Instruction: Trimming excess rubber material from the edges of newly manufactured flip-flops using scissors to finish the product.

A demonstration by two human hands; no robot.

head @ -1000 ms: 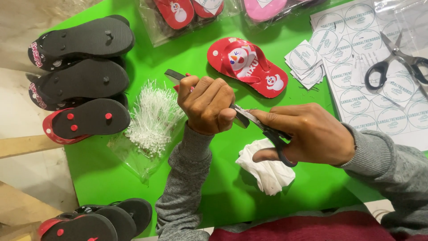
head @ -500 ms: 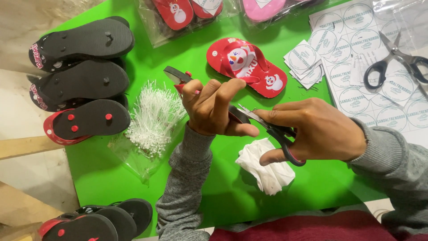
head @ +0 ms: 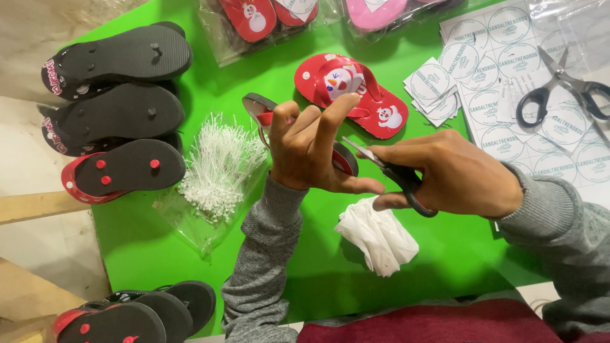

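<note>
My left hand (head: 311, 146) holds a small red flip-flop with a black sole (head: 264, 111) on edge above the green table (head: 152, 254), fingers curled around it. My right hand (head: 451, 171) grips black-handled scissors (head: 394, 174), their blades pointing left at the heel end of that flip-flop. A second red flip-flop with a cartoon print (head: 349, 92) lies flat just beyond both hands. A crumpled white cloth (head: 378, 235) lies under my right hand.
A heap of white plastic tag pins on a clear bag (head: 216, 165) lies left of my hands. Black-soled flip-flops (head: 121, 108) are stacked at the left edge, more at the bottom left (head: 133, 311). Round sticker sheets (head: 508, 70) and another pair of scissors (head: 559, 89) lie at right. Bagged sandals (head: 254, 19) lie at top.
My left hand has turned the flip-flop and opened its fingers upward. The scissors in my right hand have drawn slightly right and tilted toward the flip-flop's heel.
</note>
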